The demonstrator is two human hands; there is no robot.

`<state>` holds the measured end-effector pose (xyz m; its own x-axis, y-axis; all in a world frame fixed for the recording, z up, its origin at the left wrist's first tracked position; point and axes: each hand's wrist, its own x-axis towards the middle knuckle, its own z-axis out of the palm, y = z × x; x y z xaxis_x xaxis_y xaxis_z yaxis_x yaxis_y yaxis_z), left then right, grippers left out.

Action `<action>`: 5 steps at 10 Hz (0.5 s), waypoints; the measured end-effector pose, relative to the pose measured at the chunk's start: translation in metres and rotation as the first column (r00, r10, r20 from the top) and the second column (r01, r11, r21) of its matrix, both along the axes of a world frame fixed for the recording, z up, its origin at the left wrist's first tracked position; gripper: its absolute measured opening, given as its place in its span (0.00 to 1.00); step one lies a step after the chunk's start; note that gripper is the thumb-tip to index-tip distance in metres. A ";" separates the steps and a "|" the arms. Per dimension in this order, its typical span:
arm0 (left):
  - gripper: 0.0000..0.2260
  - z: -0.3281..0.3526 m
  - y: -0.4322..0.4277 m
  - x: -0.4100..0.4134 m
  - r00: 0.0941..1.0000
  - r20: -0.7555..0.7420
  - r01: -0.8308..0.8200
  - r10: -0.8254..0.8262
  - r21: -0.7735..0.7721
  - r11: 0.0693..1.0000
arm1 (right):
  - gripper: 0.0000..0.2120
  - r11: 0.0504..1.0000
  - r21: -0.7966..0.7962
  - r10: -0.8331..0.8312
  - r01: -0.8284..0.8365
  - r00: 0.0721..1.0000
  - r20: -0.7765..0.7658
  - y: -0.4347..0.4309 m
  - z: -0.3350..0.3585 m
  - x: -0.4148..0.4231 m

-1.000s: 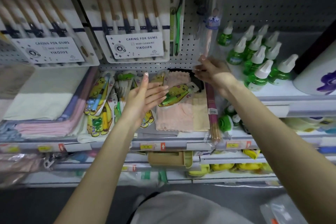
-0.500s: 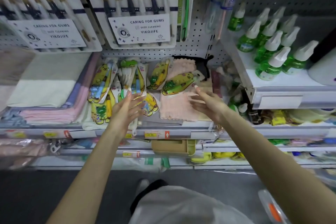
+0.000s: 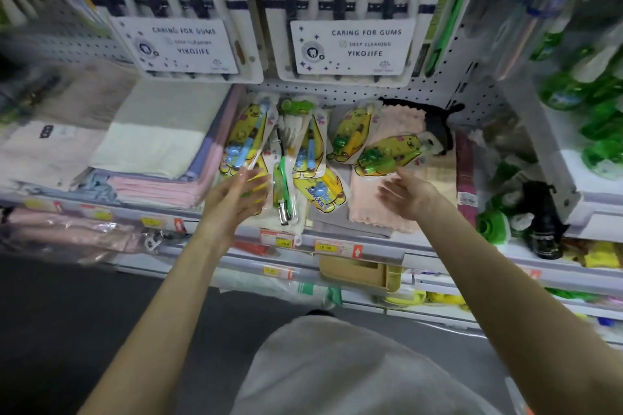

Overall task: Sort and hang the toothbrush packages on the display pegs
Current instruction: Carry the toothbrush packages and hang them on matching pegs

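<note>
My left hand (image 3: 232,202): fingers spread, blurred, perhaps touching a package.
My right hand (image 3: 408,194): fingers relaxed, empty, over the pink cloth (image 3: 367,210).
Toothbrush packages (image 3: 305,152): loose heap on the shelf (image 3: 397,248), below the pegboard (image 3: 337,91).

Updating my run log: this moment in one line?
left hand: open | right hand: open | yellow plastic toothbrush packages: loose on grey shelf

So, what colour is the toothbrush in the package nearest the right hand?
Green toothbrush, head view.
</note>
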<state>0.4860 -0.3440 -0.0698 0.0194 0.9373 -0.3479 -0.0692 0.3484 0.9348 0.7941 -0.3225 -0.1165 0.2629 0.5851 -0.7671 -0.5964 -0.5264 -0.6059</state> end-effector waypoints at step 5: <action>0.21 0.011 0.039 -0.018 0.996 0.007 0.087 -0.087 0.000 0.996 | 0.04 0.967 0.070 -0.255 0.246 0.943 0.213 0.089 -0.087 0.009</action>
<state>0.4683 -0.3054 -0.0583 0.1038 0.9319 -0.3476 -0.0451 0.3536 0.9343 0.8028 -0.2332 -0.2032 0.5636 0.5089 -0.6506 -0.5560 -0.3487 -0.7545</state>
